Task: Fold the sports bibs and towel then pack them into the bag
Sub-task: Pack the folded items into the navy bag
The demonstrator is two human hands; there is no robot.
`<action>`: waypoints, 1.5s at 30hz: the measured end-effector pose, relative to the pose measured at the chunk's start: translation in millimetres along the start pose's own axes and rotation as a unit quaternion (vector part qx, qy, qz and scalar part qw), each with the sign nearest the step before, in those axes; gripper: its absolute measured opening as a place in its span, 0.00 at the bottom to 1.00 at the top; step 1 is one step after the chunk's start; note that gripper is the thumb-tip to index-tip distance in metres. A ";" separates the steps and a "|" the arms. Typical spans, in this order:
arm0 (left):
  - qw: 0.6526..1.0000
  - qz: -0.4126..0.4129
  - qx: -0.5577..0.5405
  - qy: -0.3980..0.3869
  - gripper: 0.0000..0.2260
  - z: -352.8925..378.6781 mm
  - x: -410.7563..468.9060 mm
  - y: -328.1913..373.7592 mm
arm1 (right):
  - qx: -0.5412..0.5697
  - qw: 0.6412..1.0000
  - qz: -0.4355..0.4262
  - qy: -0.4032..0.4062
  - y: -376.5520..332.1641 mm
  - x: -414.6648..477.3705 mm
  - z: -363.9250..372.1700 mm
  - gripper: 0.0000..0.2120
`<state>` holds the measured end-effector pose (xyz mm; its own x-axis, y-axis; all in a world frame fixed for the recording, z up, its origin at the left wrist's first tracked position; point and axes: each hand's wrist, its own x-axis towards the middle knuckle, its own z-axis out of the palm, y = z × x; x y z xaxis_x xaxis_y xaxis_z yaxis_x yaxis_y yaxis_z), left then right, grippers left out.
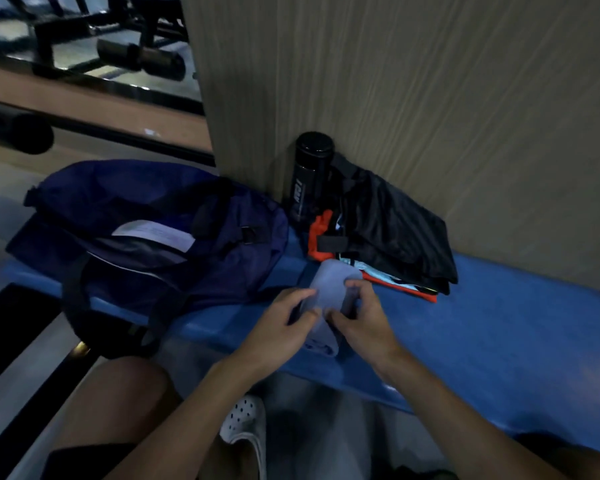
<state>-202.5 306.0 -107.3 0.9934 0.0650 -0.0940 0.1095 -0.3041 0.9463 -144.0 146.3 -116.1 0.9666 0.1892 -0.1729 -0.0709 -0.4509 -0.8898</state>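
At centre frame, 2 hands curl their fingers round a soft grey-blue towel [329, 282]: the left hand [281, 323] pinches its left edge, the right hand [366, 317] grips its right. The towel lies on the smooth blue worktop [499, 323], between a slack navy bag [153, 216] at left and folded bibs [395, 230] stacked beside a black bottle [310, 174] against a wood-grain wall [430, 98].

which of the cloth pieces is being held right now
The grey-blue towel, gripped by the left hand and right hand; the black bib and orange bib lie stacked by the wall, untouched.
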 end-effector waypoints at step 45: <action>0.894 -0.067 0.426 0.118 0.40 -374.6 41.4 -41.3 | 0.014 0.995 -0.084 0.050 -124.8 83.7 121.3 0.34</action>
<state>-178.3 677.3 -34.4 0.9458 0.3237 -0.0268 0.3130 -0.8860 0.3421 -84.1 324.2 -70.8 0.9847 0.1727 0.0213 0.0891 -0.3953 -0.9142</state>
